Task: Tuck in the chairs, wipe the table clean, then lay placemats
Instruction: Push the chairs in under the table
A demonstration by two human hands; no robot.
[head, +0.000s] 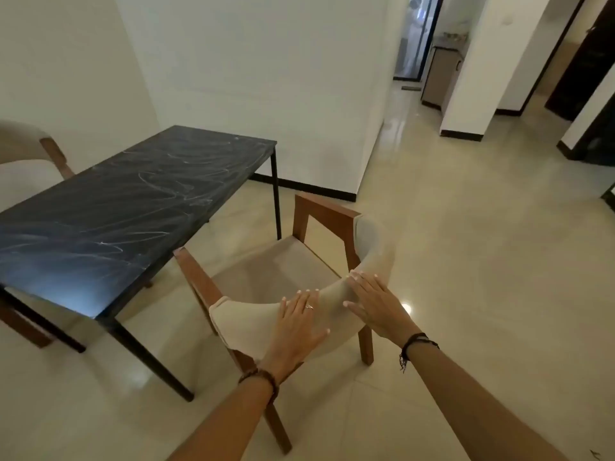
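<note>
A: What are the hands doing?

B: Both lie flat on the curved back of the near chair [293, 261], fingers straight, gripping nothing; the left hand [298, 322] is on the outer face of the backrest; the right hand [372, 302] is just beside it, further round the curve.

A: Where is that chair?

B: Just off the table's [133, 207] near long side, by its corner; it is turned a bit, and its seat is not under the top yet.

A: How do you push it in well?

B: I think you turn it to face the table first; then push with both hands the same, low and slow, so the arms slide under and the wood legs miss the black table leg.

A: How many things are there?

B: Two hands; two chairs that I can see, this one and another chair [30, 151] at the table's far side, partly cut off; one table, its dark top covered in white smears, so it needs wiping; no cloth and no placemats in view.
</note>
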